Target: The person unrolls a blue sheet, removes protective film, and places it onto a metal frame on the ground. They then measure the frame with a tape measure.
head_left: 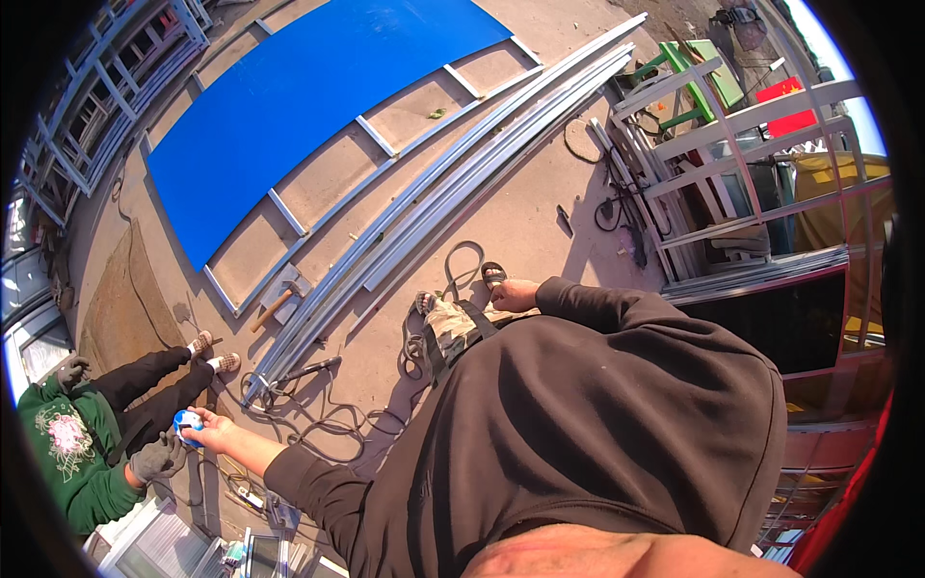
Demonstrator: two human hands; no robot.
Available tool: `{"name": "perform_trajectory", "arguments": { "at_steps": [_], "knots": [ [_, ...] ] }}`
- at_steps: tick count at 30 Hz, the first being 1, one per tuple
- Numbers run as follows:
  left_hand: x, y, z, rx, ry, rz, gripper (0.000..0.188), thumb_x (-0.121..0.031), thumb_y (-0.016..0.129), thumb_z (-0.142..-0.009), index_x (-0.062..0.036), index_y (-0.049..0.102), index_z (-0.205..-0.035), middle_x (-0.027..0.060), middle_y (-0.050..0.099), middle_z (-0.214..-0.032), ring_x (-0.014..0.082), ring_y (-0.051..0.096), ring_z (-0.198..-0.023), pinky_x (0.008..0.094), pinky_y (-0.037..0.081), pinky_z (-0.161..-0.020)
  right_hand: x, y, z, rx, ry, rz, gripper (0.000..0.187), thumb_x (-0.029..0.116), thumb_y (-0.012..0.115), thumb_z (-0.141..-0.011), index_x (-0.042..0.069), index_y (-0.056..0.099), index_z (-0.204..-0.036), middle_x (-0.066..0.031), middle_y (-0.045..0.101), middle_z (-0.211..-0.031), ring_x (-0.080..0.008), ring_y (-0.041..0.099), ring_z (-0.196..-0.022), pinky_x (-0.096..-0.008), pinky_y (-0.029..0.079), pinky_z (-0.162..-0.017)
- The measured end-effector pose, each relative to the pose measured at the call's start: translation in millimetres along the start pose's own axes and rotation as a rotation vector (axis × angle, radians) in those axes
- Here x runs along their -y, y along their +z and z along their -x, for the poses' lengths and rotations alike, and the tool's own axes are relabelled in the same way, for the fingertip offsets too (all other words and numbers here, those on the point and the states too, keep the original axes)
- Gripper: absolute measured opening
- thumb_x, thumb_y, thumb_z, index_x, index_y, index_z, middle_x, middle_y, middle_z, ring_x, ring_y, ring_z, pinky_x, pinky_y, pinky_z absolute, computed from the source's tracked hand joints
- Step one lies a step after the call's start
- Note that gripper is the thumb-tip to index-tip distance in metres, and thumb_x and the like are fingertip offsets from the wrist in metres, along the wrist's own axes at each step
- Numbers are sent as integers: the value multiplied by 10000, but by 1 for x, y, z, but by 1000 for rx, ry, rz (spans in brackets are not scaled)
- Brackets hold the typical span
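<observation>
Here, lower left, the left hand (214, 432) holds a rounded blue-and-white object (187, 424); the right hand (515, 296) is mid-frame, its grip impossible to tell.

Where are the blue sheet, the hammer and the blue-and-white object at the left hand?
Blue sheet (328, 116): head view, middle of its upper face.
Hammer (273, 310): head view, wooden handle.
Blue-and-white object (187, 424): head view, side facing the camera.

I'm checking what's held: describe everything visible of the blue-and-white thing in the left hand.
The blue-and-white thing looks small, rounded and hard, perhaps plastic, with a dark patch. The left hand holds it out at the view's lower left, near a co-worker's gray-gloved hand; any contact there is unclear.
</observation>
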State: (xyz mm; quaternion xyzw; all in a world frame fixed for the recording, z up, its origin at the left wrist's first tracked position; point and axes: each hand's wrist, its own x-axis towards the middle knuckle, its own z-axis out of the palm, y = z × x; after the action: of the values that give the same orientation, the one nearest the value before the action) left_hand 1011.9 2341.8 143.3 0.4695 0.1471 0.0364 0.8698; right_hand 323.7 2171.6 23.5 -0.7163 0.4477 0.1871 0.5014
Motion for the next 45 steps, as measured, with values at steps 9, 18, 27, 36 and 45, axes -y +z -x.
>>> {"name": "perform_trajectory", "arguments": {
  "at_steps": [9, 18, 27, 36, 45],
  "knots": [
    [201, -8, 475, 1625, -1021, -899, 564, -227, 819, -710, 6, 529, -1135, 52, 614, -968, 144, 587, -889, 274, 489, -798, 34, -101, -22, -173, -70, -1243, 567, 503, 525, -886, 25, 569, -1189, -86, 635, -1054, -172, 576, -1002, -317, 467, -860],
    [344, 103, 692, 2438, -894, -1334, 555, -135, 775, -696, -5, 537, -1179, 123, 620, -1079, 192, 595, -982, 339, 486, -869, -133, -224, -6, 223, -25, -1665, 378, 361, 532, -922, 100, 533, -1195, -64, 616, -1023, -160, 599, -876, -307, 510, -752],
    [468, 209, 864, 2225, -1264, -1341, 357, 8, 588, -778, 16, 547, -1133, 49, 601, -928, 112, 568, -789, 247, 478, -699, -281, -409, -14, -187, 76, -527, 600, 547, 440, -879, 29, 619, -1124, -190, 645, -1036, -289, 616, -967, -384, 472, -820],
    [622, 415, 883, 1809, -1231, -1149, 241, 61, 615, -731, -52, 532, -926, 27, 541, -785, 110, 510, -632, 221, 427, -578, -404, -567, -13, -251, 297, -584, 414, 362, 517, -780, 0, 657, -924, -176, 660, -812, -300, 626, -728, -385, 483, -662],
    [887, 714, 784, 1127, -919, -480, 223, -36, 585, -849, -116, 488, -1033, 61, 628, -983, 173, 602, -874, 289, 500, -750, -526, -809, -129, -229, 465, -495, 348, 330, 616, -780, -2, 675, -866, -69, 646, -731, -155, 599, -662, -297, 478, -621]
  ]
}}
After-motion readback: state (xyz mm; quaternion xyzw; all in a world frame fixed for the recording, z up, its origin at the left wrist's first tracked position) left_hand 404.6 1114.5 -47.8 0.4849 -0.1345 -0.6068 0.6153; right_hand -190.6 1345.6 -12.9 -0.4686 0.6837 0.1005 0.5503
